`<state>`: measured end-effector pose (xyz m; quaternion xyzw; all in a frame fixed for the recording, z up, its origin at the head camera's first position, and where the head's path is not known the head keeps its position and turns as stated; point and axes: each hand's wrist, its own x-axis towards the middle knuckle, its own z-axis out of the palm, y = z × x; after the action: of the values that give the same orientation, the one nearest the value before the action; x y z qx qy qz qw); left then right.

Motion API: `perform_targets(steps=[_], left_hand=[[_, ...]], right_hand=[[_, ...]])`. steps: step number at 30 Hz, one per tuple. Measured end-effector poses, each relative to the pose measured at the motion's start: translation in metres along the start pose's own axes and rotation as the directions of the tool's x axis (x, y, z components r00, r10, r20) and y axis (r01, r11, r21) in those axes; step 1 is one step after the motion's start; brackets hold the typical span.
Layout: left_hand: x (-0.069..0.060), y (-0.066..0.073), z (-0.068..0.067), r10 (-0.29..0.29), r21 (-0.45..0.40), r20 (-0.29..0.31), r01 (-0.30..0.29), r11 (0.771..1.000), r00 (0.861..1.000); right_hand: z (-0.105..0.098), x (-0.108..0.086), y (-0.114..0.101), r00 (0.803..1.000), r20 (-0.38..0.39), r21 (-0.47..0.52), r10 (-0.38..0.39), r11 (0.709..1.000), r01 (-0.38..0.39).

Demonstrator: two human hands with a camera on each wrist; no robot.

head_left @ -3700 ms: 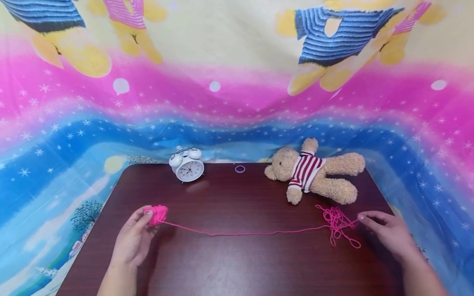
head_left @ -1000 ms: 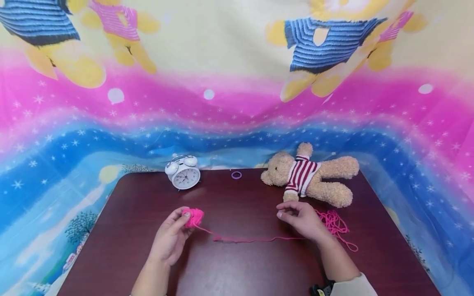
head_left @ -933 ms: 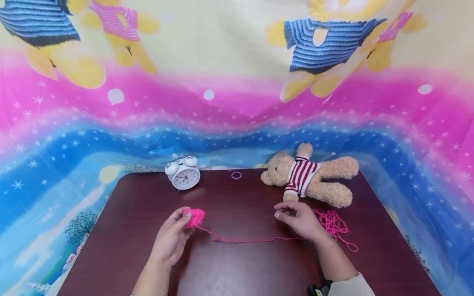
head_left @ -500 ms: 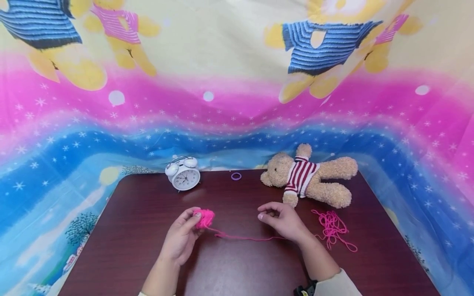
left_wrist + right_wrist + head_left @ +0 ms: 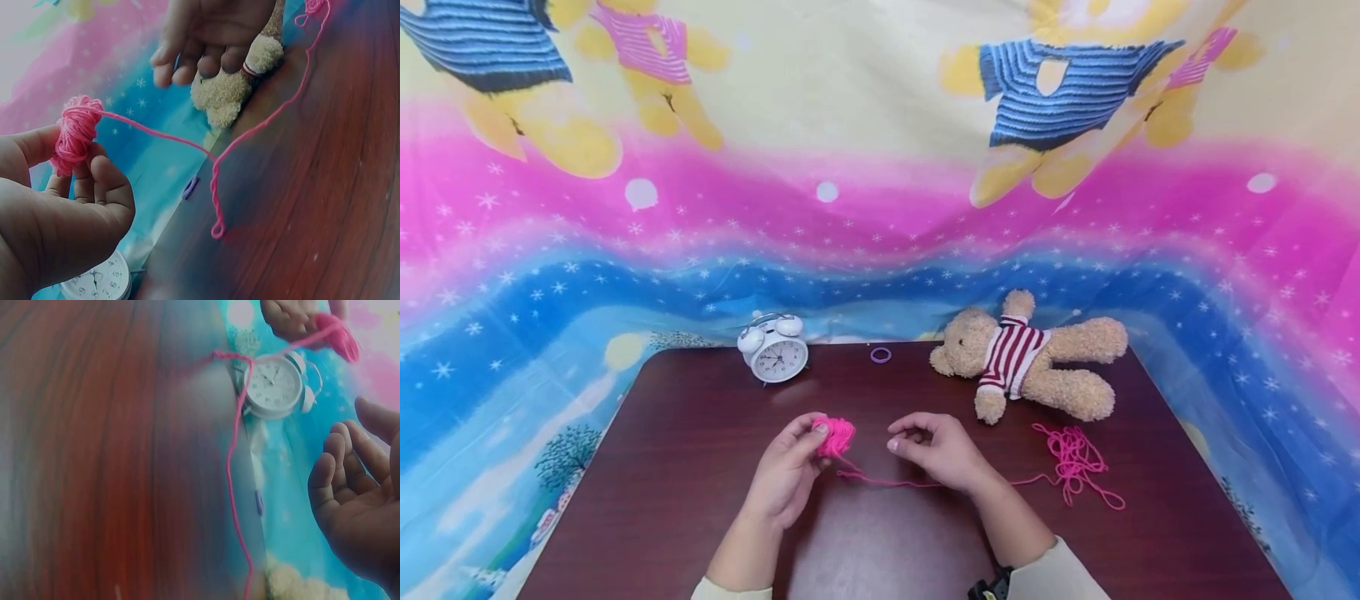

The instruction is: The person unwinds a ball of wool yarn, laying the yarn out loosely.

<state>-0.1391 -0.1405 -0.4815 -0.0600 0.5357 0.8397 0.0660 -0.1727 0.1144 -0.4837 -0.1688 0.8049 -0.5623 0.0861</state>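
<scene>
My left hand [image 5: 782, 477] pinches a small wound ball of pink yarn [image 5: 836, 437] between thumb and fingers above the middle of the table. Facing it, a short gap away, is my right hand [image 5: 946, 454], its fingers loosely bent. Nothing lies between those fingers in the right wrist view, where the right hand [image 5: 369, 512] shows its palm. From the ball a slack strand hangs and runs right under the right hand to a loose tangle of yarn [image 5: 1077, 462]. A short twisted loop [image 5: 217, 206] dangles from the strand in the left wrist view.
A white twin-bell alarm clock [image 5: 778, 354] stands at the back left of the dark wooden table [image 5: 880, 550]. Near the back edge lies a purple ring [image 5: 881, 355]. A teddy bear [image 5: 1015, 358] in a striped shirt lies at the back right, behind the tangle.
My right hand has left the tangle, where it pinched yarn, and moved left. My left hand has carried the ball right, so the hands are closer. The strand has slackened and twisted.
</scene>
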Motion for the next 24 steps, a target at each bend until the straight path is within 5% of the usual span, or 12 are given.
perform_targets(steps=[12, 24], left_hand=[[0.001, -0.003, 0.015, 0.009, -0.025, 0.038, -0.008, 1.000, 0.999], [0.002, -0.004, 0.018, 0.001, -0.028, 0.027, -0.001, 1.000, 1.000]], right_hand=[[0.034, 0.002, -0.006, 0.994, 0.108, 0.114, -0.019, 0.993, 0.007], [0.041, -0.001, -0.011, 0.995, 0.064, -0.024, -0.072, 0.997, 0.073]])
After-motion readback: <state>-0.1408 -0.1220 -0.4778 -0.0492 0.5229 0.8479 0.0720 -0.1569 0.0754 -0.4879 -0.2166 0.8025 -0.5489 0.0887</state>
